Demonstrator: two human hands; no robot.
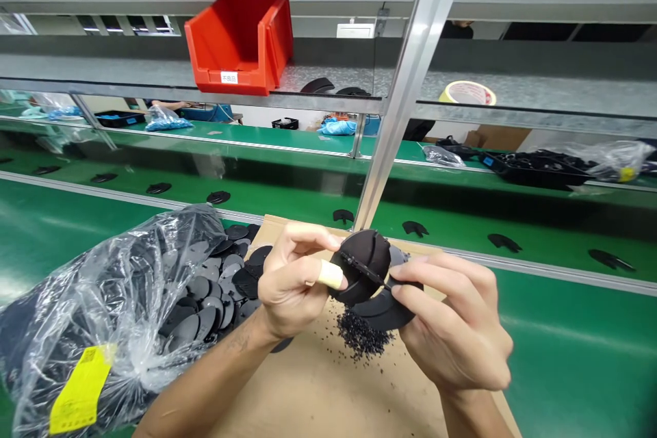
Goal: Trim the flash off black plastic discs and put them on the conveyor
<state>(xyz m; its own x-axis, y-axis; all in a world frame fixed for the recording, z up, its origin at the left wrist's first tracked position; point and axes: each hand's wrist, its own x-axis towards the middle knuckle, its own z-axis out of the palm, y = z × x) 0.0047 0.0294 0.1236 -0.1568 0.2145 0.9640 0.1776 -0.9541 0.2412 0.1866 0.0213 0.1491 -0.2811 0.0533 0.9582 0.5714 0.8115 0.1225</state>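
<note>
My left hand [290, 280], with yellow tape round one finger, pinches a black round plastic disc [368, 256] that has a raised rib across it. Against its lower right side lies a curved black plastic piece [387, 313], gripped by the fingertips of my right hand [456, 318]. The two parts touch and overlap; whether they are joined I cannot tell. Both are held above a brown cardboard sheet [318, 390], where a small heap of black bits [362, 337] lies. To the left, loose black discs [210, 308] spill from a clear plastic bag [118, 287].
Curved black parts [415, 228] sit spaced along the green belt [308, 198] behind the cardboard. A metal post [405, 82] rises just beyond my hands. On the shelf above stand a red bin [241, 48] and a tape roll [467, 92]. A yellow label [82, 390] marks the bag.
</note>
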